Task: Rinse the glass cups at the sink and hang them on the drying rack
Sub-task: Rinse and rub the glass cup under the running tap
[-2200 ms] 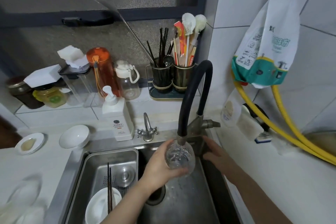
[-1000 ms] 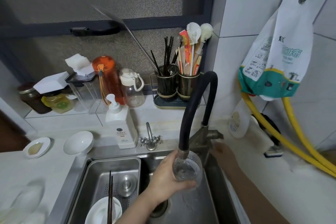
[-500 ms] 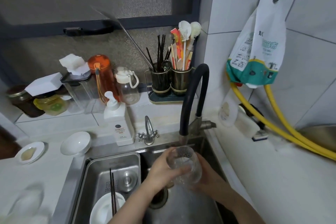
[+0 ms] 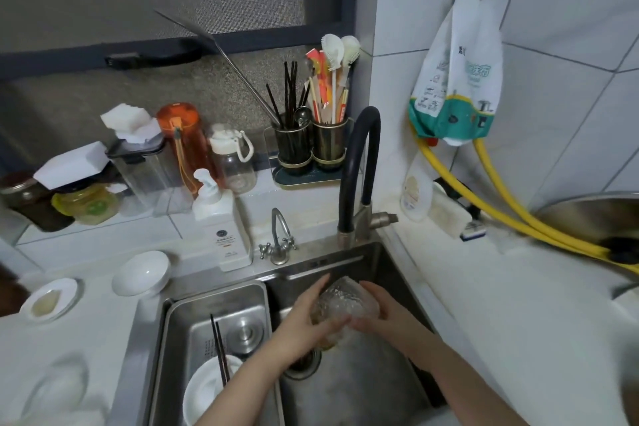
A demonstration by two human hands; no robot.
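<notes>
A clear textured glass cup (image 4: 342,304) lies tilted over the steel sink basin (image 4: 363,387), below the black faucet spout (image 4: 359,162). My left hand (image 4: 304,322) wraps round its left side. My right hand (image 4: 383,315) cups its right side, fingers curled against the glass. Both hands hold the cup low in the basin, above the drain (image 4: 304,363). No drying rack is in view.
A steel tray (image 4: 193,318) fills the sink's left half and carries a white bowl (image 4: 207,387) with dark chopsticks (image 4: 219,349). A soap dispenser (image 4: 221,221), a small tap (image 4: 278,235), bottles and utensil holders (image 4: 311,145) stand behind. Yellow hoses (image 4: 518,218) run at the right.
My right hand left the faucet handle and came onto the cup. The cup has dropped away from the spout, lower into the basin, and tipped over between both hands.
</notes>
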